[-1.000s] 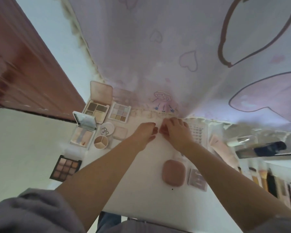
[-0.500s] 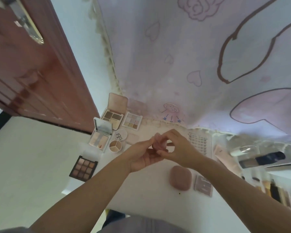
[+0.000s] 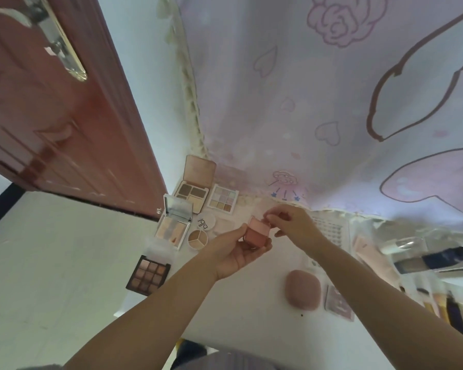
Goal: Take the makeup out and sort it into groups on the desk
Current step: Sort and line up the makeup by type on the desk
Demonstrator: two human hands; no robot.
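Note:
Above the white desk (image 3: 241,311) I hold a small square pink blush compact (image 3: 255,232). My left hand (image 3: 235,253) grips its base from below. My right hand (image 3: 292,225) pinches the raised lid at its far edge, so the compact stands open and the coral pan shows. At the desk's left end lie several open eyeshadow palettes: a brown one with a tan lid (image 3: 194,194), a pale one (image 3: 222,200), a mirrored highlighter palette (image 3: 173,227), a round three-part pan (image 3: 197,238) and a dark nine-pan palette (image 3: 148,274).
A pink rounded case (image 3: 302,291) and a small square compact (image 3: 338,305) lie at the desk's near right. Bottles, tubes and brushes (image 3: 436,259) crowd the right end. A patterned pink cloth (image 3: 332,116) hangs behind. A red-brown door (image 3: 64,129) stands on the left.
Both hands lifted off the desk's far edge with the pink compact. The lid has come open, and the camera has tilted up and left.

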